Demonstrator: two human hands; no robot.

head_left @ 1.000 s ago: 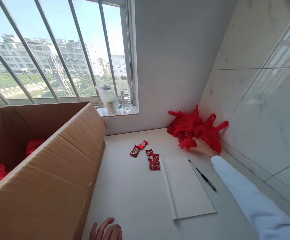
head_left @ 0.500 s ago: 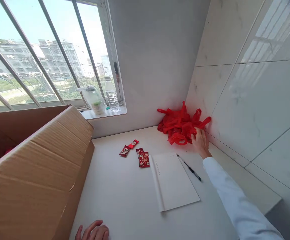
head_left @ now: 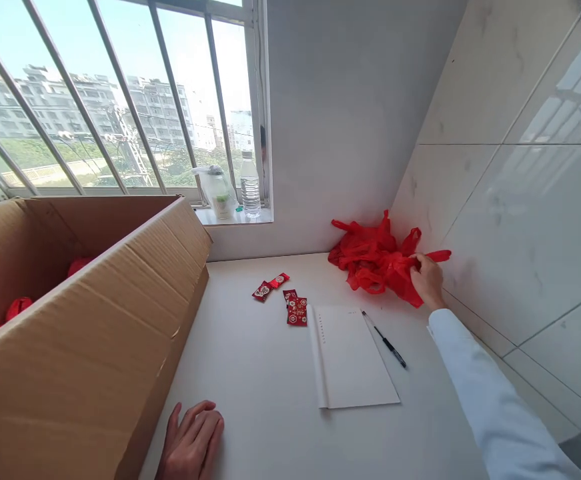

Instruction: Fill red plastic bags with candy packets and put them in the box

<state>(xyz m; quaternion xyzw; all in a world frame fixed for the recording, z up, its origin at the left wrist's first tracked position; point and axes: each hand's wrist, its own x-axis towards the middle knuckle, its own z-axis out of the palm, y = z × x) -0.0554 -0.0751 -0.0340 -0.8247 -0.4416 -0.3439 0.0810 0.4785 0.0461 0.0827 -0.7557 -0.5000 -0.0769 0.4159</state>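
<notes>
At the back right corner lies a heap of thin red plastic bags (head_left: 370, 257) with looped handles. My right hand (head_left: 427, 280) is at the heap's right edge, its thumb and fingers pinched on one red bag, part of which hangs below the fingers. My left hand (head_left: 193, 440) rests palm down on the white table near the cardboard box, holding nothing, its fingers loosely extended. Between the hands lie an open notebook (head_left: 355, 360) with a little writing and a black pen (head_left: 385, 340) beside its right edge.
A large open cardboard box (head_left: 120, 320) with red items (head_left: 19, 308) inside stands at the left. Several small red packets (head_left: 297, 311) lie left of the notebook. On the windowsill are a water bottle (head_left: 250, 187) and a bagged cup (head_left: 220, 197). Tiled wall (head_left: 535, 220) bounds the right.
My right hand has closed on a red bag and drawn it slightly to the right and forward. The view has shifted left, showing more of the box and of my left hand.
</notes>
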